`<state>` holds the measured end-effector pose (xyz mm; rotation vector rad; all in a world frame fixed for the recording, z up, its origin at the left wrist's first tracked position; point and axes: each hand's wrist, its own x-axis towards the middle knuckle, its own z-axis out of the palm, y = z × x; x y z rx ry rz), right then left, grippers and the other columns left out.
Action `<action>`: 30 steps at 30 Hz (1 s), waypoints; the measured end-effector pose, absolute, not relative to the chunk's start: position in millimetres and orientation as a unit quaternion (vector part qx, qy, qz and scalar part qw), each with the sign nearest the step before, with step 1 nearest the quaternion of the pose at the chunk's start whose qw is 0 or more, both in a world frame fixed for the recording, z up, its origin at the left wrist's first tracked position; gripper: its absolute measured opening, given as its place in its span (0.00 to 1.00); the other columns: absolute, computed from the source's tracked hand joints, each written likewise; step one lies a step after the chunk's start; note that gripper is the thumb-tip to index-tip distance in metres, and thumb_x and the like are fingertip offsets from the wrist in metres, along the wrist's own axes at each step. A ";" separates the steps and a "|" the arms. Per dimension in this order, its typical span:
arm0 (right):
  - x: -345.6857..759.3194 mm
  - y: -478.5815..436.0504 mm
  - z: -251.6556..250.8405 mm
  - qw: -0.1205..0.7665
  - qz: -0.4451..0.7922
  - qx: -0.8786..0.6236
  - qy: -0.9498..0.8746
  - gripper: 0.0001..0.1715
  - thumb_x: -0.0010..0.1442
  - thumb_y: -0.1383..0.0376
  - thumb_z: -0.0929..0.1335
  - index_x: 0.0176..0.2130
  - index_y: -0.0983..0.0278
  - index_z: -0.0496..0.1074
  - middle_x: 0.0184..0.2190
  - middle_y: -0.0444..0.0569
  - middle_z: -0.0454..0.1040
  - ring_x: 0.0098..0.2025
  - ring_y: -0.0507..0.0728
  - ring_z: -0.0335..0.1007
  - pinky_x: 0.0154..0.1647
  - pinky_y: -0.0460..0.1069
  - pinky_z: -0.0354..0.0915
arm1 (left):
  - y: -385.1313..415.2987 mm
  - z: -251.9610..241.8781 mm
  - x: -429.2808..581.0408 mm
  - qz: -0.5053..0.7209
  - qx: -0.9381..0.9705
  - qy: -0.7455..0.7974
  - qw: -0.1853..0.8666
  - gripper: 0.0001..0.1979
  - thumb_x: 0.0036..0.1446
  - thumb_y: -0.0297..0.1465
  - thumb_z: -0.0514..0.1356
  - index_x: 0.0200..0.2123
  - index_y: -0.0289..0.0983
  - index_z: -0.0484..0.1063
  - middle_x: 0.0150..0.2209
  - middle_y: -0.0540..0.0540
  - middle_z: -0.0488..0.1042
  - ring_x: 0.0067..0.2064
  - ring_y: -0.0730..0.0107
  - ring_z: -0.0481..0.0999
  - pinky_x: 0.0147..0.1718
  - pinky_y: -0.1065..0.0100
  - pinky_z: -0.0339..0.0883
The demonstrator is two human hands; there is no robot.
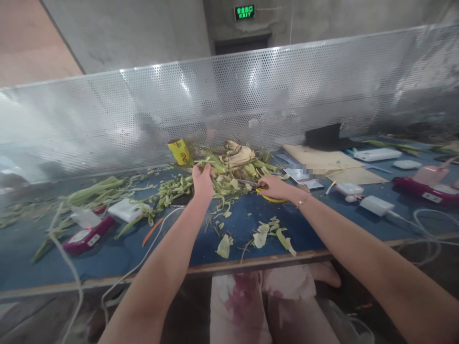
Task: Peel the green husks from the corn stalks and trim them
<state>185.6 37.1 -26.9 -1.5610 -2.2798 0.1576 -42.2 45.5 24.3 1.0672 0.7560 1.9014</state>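
My right hand is closed round a pair of scissors with yellow handles. Their blades point left over a heap of cut pale green pieces. My left hand pinches a green strip that looks like corn husk, above the left side of that heap. Right behind the hands lies a bundle of dried, pale husks. A yellow printed roll or can leans near the perforated screen, just beyond my left hand.
Loose husk scraps lie near the blue table's front edge. Purple power strips with white cables sit left and right. Brown paper, a phone-like card and white chargers are at right. A perforated metal screen borders the back.
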 end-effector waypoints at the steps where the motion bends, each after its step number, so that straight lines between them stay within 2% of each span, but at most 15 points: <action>1: 185.2 37.5 -27.7 0.186 0.053 -0.555 -0.809 0.18 0.49 0.62 0.69 0.41 0.66 0.71 0.38 0.52 0.73 0.41 0.57 0.68 0.44 0.50 0.60 | 47.1 24.0 -43.7 0.756 0.414 0.314 0.398 0.08 0.49 0.23 0.56 0.24 0.36 0.57 0.18 0.57 0.59 0.18 0.83 0.57 0.20 0.77 0.53; 6: 185.5 40.0 -32.8 0.190 0.049 -0.562 -0.803 0.18 0.50 0.60 0.68 0.40 0.66 0.71 0.39 0.54 0.71 0.44 0.59 0.66 0.46 0.50 0.59 | 53.6 20.7 -47.2 0.758 0.376 0.352 0.401 0.08 0.53 0.23 0.51 0.23 0.35 0.58 0.18 0.55 0.60 0.18 0.83 0.58 0.20 0.76 0.53; 12: 185.1 37.2 -38.6 0.194 0.050 -0.581 -0.789 0.31 0.47 0.53 0.70 0.47 0.64 0.65 0.47 0.57 0.62 0.47 0.62 0.64 0.48 0.54 0.58 | 49.8 18.4 -45.0 0.709 0.411 0.371 0.437 0.09 0.57 0.33 0.51 0.27 0.36 0.60 0.15 0.57 0.56 0.14 0.83 0.53 0.14 0.76 0.46; 22: 184.5 44.3 -43.2 0.224 0.027 -0.565 -0.794 0.21 0.46 0.62 0.69 0.42 0.66 0.68 0.42 0.55 0.62 0.49 0.61 0.60 0.51 0.54 0.57 | 35.2 16.6 -35.6 0.574 0.495 0.393 0.520 0.18 0.55 0.43 0.53 0.22 0.37 0.54 0.13 0.58 0.51 0.11 0.84 0.48 0.11 0.77 0.42; 27: 178.2 40.4 -36.7 0.312 0.039 -0.555 -0.770 0.17 0.49 0.63 0.68 0.40 0.66 0.69 0.41 0.54 0.64 0.48 0.60 0.61 0.52 0.55 0.57 | 30.5 17.2 -35.0 0.501 0.478 0.328 0.642 0.15 0.54 0.40 0.54 0.22 0.37 0.57 0.14 0.58 0.47 0.12 0.83 0.45 0.12 0.77 0.40; 30: 173.4 33.9 -28.0 0.402 0.133 -0.493 -0.760 0.19 0.53 0.59 0.66 0.43 0.66 0.67 0.44 0.54 0.65 0.48 0.58 0.62 0.52 0.54 0.58 | 27.8 17.1 -32.4 0.453 0.457 0.293 0.707 0.10 0.53 0.33 0.51 0.24 0.34 0.62 0.15 0.56 0.48 0.14 0.82 0.48 0.13 0.76 0.43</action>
